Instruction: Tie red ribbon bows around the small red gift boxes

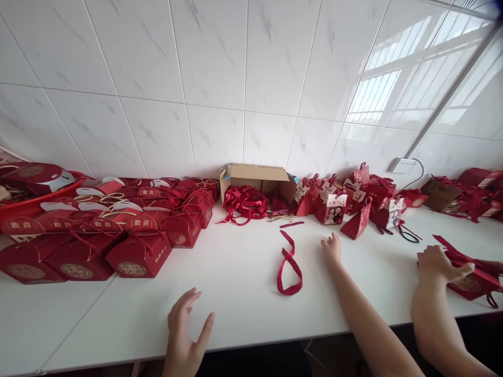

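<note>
My left hand (185,327) hovers over the white table near its front edge, fingers and thumb apart, holding nothing. My right hand (332,248) reaches forward on the table with its fingers apart and nothing visible in them. Just beyond it stand a small red gift box with a picture label (332,209) and a leaning red triangular gift box (358,220). Between my hands a dark red ribbon (290,264) lies in a loop on the tabletop. A short dark red strip (292,224) sits behind it.
Rows of red gift boxes (139,256) stand at left beside a red basket (80,180). An opened cardboard box (257,172) holds red ribbons (243,201). At right, a co-worker's hand (436,262) touches a red box (473,283). A power strip (402,165) is by the wall.
</note>
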`<state>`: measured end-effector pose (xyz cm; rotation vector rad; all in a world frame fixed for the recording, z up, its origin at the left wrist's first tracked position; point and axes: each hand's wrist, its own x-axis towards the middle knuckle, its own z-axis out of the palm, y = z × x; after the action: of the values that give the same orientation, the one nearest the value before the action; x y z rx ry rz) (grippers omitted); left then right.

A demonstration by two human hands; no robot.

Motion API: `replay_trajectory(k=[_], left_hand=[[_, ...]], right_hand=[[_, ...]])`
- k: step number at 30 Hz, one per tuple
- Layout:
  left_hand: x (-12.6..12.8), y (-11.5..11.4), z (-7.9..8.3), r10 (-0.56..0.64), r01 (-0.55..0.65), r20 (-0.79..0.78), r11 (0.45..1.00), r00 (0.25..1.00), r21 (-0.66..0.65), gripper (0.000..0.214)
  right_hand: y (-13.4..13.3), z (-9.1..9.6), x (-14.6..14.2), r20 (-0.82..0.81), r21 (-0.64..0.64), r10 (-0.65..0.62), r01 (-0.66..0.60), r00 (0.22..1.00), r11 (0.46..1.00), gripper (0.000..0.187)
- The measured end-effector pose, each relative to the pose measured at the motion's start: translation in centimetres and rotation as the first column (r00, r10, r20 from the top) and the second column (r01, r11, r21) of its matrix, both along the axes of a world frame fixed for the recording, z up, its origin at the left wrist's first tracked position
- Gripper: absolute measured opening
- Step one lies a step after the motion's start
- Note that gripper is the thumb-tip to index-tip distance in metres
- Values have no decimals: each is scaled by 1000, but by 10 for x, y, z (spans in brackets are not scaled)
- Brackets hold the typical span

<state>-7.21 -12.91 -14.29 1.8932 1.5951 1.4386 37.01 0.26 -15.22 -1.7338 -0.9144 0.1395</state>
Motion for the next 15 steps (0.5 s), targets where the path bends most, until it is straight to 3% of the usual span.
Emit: replay_trajectory(k=[3,5,8,11,15], left_hand=[[-20,14,15,217,-222,63,971,974,88,60],[-42,30,33,432,-431,32,888,901,161,75],[-75,57,65,623,-597,-36,762,781,251,93],[-99,81,88,647,-622,-149,761,748,184,99],[-108,102,89,586,-618,-262,784,767,-55,92]], right_hand=[[-3,-14,-4,-31,-75,-22,19,999,997,33],[-7,-17,-6,-52,-107,-13,7,999,994,38],[-12,-15,-5,-84,-137,7,-18,996,990,51],[-14,-15,-3,-105,-164,5,-22,994,986,59],[-16,-18,-2,-69,-176,11,-23,998,984,59]])
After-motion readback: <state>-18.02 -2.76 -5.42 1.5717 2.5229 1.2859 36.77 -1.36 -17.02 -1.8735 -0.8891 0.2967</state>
